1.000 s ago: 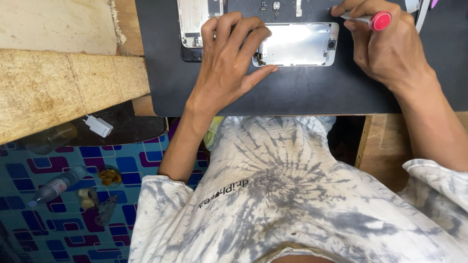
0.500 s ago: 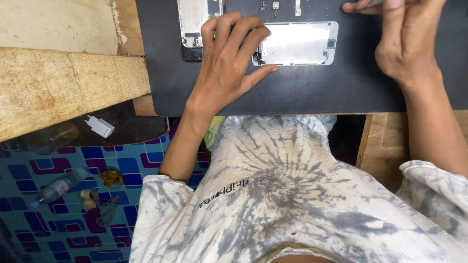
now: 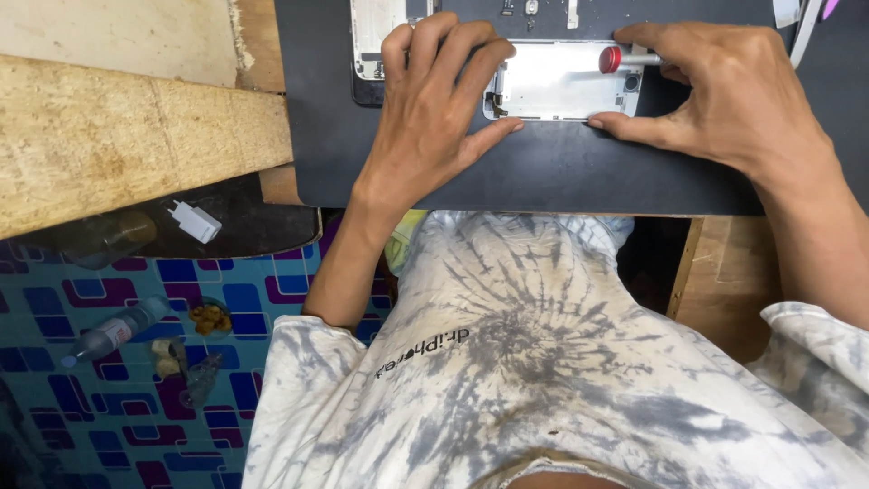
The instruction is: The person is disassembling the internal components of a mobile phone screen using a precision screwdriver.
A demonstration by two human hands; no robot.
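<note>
Phone housing (image 3: 563, 83), silver, opened and face up, lies flat on the dark work mat (image 3: 561, 172), near the mat's far edge. Left hand (image 3: 433, 118) rests on the housing's left end, fingers spread and pressing down, thumb stretched along the housing's near edge; it grips nothing, only pins the part. Right hand (image 3: 724, 95) sits at the housing's right end, fingers curled around a slim screwdriver (image 3: 625, 60) with a red cap; the capped end points left over the housing, thumb tip touching the mat just beside the housing's near right corner. Whether the tool tip touches anything cannot be told.

Second phone part (image 3: 376, 41), pale, lies left of the housing, partly under the left fingers. Small metal pieces (image 3: 529, 7) sit beyond the housing at the mat's far edge. Left of the mat: wooden plank (image 3: 136, 136). Below the plank, well apart from the housing, a white charger plug (image 3: 195, 222) and a clear bottle (image 3: 113, 333) on the blue patterned floor (image 3: 54, 398).
</note>
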